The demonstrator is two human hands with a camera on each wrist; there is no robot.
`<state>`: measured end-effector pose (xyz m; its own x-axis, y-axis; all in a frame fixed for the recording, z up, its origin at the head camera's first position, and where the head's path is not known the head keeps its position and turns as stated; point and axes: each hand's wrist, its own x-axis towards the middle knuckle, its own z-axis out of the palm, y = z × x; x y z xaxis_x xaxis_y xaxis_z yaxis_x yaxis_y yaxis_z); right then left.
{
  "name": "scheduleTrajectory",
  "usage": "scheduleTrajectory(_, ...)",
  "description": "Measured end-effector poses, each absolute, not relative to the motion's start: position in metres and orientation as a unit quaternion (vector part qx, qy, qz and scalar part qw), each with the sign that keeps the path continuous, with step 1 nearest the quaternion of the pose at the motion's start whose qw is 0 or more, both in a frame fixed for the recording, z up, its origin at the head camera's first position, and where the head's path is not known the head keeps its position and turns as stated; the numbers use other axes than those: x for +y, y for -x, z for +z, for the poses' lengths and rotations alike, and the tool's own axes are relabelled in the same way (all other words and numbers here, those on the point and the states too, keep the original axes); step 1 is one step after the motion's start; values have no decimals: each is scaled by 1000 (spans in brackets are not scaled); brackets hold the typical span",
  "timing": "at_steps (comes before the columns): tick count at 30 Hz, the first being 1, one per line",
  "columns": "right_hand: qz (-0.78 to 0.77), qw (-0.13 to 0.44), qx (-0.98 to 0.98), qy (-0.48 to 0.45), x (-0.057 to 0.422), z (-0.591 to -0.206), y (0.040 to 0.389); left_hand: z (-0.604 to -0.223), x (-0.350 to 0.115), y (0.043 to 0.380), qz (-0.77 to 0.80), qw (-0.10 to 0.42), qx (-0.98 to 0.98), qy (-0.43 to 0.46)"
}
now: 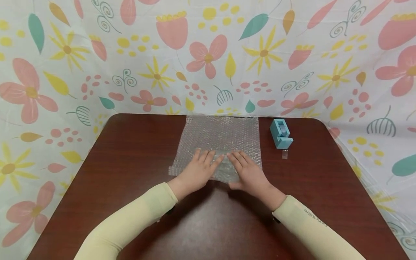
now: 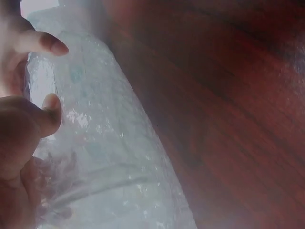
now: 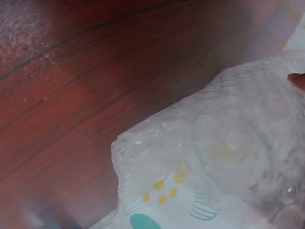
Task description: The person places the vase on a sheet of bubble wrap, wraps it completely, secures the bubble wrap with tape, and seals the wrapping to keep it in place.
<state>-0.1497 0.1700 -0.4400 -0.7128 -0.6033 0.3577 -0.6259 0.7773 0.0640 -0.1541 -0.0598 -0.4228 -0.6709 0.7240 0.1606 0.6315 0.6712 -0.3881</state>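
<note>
A sheet of clear bubble wrap (image 1: pixel 221 133) lies on the table, its near end folded over into a thicker, shiny bundle (image 1: pixel 225 172). My left hand (image 1: pixel 199 170) rests on the left part of this bundle with its fingers stretched forward. On the right part lies my right hand (image 1: pixel 249 174), fingers straight and angled inward, thumb toward the near edge. The fingertips of both hands come close together in the middle. In the left wrist view, the rounded near side of the wrap (image 2: pixel 109 138) shows a faint greenish tint; whatever is inside is hidden.
A light blue tape dispenser (image 1: pixel 280 134) stands right of the wrap, a short strip of tape (image 1: pixel 285 154) hanging from its front. The dark reddish-brown table (image 1: pixel 136 151) has rounded far corners. A flower-patterned cloth (image 1: pixel 208 86) hangs behind and at both sides.
</note>
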Motion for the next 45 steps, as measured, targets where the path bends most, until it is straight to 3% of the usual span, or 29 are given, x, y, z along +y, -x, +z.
scheduleTrajectory(7,50,164,-926,-337,167,-433,155,-420,-64,161,81,121,-914,379)
scheduleTrajectory(13,75,128,-938,-315,166,-428,156,-416,-64,166,81,112,-911,389)
scheduleTrajectory(23,107,116,-936,-314,168,-428,161,-404,-63,170,69,103,-909,397)
scheduleTrajectory(31,143,61,-937,-313,172,-422,166,-394,-58,177,59,33,-918,390)
scheduleTrajectory(45,175,-51,-932,-314,175,-408,184,-386,-54,195,-27,-159,-924,347)
